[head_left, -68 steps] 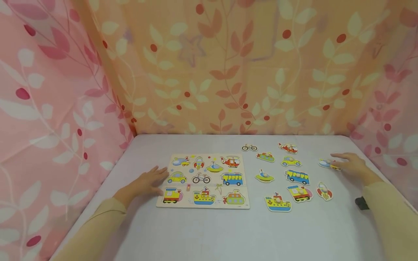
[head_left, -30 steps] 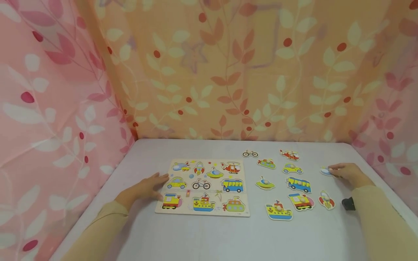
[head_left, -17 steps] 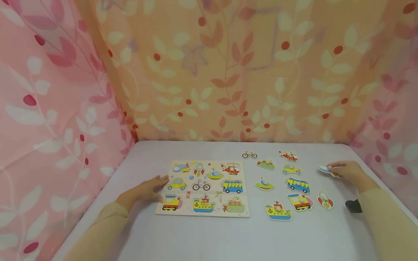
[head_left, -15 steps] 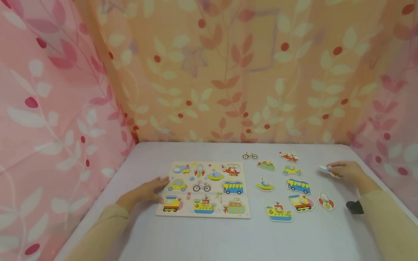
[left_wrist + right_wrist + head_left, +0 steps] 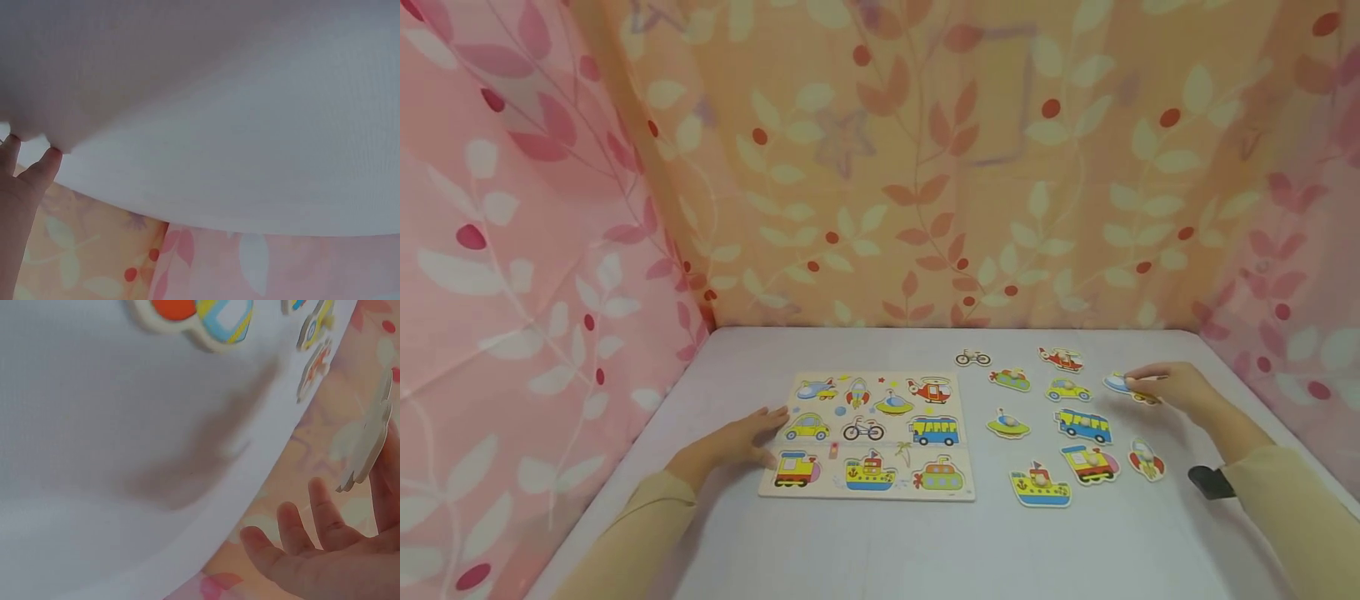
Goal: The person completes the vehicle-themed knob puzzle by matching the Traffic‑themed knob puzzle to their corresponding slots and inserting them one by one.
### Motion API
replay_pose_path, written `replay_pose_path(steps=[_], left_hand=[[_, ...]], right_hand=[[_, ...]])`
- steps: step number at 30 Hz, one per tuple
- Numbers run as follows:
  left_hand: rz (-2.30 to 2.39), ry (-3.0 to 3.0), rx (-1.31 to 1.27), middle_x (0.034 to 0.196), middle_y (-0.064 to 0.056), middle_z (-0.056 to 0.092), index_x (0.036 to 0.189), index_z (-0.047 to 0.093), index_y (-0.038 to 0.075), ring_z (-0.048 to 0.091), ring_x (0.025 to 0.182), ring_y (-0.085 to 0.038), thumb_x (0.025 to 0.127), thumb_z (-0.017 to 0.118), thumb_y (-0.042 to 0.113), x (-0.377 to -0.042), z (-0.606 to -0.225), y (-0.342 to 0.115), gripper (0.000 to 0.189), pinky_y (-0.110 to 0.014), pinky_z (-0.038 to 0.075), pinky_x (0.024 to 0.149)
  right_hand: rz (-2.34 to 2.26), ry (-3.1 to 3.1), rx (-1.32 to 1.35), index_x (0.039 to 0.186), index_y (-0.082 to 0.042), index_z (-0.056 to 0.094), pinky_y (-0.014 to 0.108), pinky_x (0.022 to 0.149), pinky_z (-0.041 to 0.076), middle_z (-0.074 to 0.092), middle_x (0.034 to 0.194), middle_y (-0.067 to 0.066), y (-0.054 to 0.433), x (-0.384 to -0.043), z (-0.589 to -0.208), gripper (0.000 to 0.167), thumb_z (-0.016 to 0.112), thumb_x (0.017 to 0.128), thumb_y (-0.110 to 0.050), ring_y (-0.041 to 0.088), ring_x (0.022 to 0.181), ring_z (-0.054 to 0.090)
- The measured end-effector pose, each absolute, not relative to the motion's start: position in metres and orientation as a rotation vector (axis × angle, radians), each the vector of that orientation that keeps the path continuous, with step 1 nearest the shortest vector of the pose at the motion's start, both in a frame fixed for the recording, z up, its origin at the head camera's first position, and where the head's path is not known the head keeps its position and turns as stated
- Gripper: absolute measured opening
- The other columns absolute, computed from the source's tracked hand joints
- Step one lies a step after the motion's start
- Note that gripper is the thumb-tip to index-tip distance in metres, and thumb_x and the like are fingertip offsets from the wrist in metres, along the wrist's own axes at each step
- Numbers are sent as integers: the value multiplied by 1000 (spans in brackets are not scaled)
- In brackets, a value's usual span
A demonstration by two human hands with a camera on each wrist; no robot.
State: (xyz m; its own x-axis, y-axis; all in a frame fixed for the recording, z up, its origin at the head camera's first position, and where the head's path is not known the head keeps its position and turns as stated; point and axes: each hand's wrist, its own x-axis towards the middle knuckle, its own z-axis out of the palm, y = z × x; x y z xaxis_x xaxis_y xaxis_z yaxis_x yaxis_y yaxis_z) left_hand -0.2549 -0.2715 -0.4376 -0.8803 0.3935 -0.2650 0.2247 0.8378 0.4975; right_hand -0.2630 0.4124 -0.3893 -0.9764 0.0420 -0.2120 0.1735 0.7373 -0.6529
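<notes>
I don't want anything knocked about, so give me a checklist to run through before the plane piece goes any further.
1. Plane piece held off the table: ok, the right hand holds it, and its shadow falls apart from it.
2. Firmness of the hold: cannot tell, pressure does not show.
3. Matching plane picture on the puzzle board uncovered: ok.
4. Board steadied: cannot tell, the left hand is at its left edge, but pressing does not show.
5. Low path to the board free: not ok, the yellow car piece and others lie between.
</notes>
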Motion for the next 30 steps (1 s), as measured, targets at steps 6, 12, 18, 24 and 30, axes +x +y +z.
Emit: replay_pose_path(steps=[6, 12, 18, 24, 30], left_hand=[[644, 2688, 492, 157, -11, 30, 150, 38, 14, 16, 144, -41, 78, 79, 36, -252, -435, -273, 86, -69, 13, 108], [619, 2684, 482, 157, -12, 30, 151, 37, 14, 15, 144, -42, 77, 79, 37, -253, -437, -273, 88, -69, 14, 107], [605, 2690, 470, 157, -10, 29, 151, 37, 14, 15, 145, -40, 78, 79, 38, -253, -439, -271, 88, -69, 13, 108], [632, 2684, 464, 157, -9, 29, 150, 38, 15, 14, 145, -39, 78, 79, 38, -250, -435, -272, 86, -65, 16, 110], [637, 2668, 433, 158, -14, 25, 151, 36, 16, 13, 145, -40, 78, 79, 38, -248, -432, -270, 88, -66, 16, 109]], right_hand=[[-1072, 2787, 120, 129, 10, 51, 71, 92, 32, 34, 138, 40, 395, -259, -384, 68, 62, 93, -46, 58, 120, 30], [-1097, 2804, 75, 127, 10, 54, 71, 94, 31, 36, 138, 40, 374, -254, -378, 64, 63, 93, -43, 56, 122, 32], [-1091, 2813, 20, 126, 10, 56, 71, 95, 33, 38, 137, 40, 356, -252, -375, 60, 64, 93, -40, 56, 122, 34], [-1131, 2801, -46, 122, 8, 60, 70, 94, 35, 44, 134, 36, 336, -256, -376, 49, 65, 94, -32, 53, 121, 38], [-1185, 2786, -105, 119, 6, 63, 68, 96, 35, 45, 134, 34, 314, -263, -377, 43, 67, 93, -28, 52, 123, 38]])
